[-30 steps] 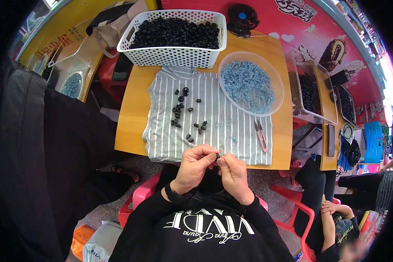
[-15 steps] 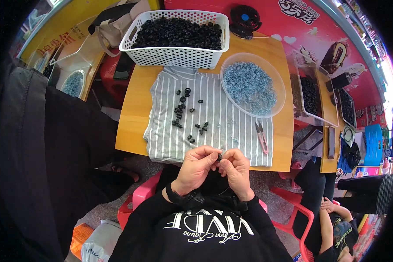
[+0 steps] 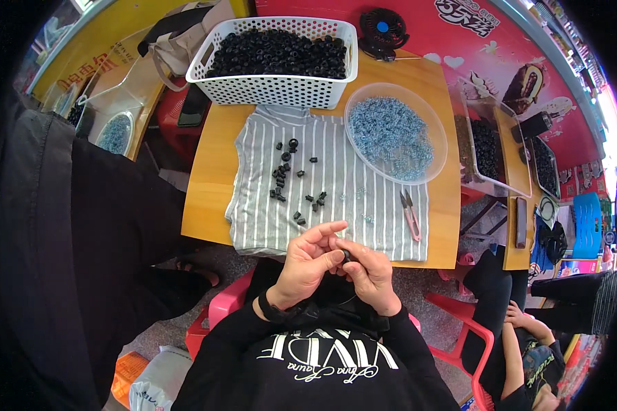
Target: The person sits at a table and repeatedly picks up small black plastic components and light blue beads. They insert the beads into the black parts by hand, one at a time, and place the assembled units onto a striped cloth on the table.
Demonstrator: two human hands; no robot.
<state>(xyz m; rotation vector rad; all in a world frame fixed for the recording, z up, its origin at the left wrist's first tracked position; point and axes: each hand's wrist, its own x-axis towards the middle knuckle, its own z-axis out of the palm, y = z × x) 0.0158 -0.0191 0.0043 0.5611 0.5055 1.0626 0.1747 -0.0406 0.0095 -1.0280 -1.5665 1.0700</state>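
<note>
Close to my body, at the table's near edge, both hands meet around a small black ring-like part [image 3: 346, 256], mostly covered by fingers. My left hand [image 3: 304, 266] pinches it with the thumb, while its index finger stretches out above. My right hand [image 3: 371, 279] has its thumb and fingers closed on the same part from the right. Beyond them a grey-and-white striped cloth [image 3: 260, 222] covers the table, with several small black parts [image 3: 281, 175] scattered on it. A few clear bluish pieces [image 3: 367, 218] lie nearer, and pink-handled thread snips [image 3: 410, 216] rest at the right.
A white perforated basket [image 3: 271, 91] full of black parts stands at the back. Beside it is a clear round bowl [image 3: 440, 154] of bluish pieces. A black fan [image 3: 382, 31] sits behind. Someone in black stands at left; another person's hand [image 3: 516, 315] shows at lower right.
My left index finger has lifted and stretched forward off the pinch. The right hand's fingers have shifted left over the black part, which stays between the hands.
</note>
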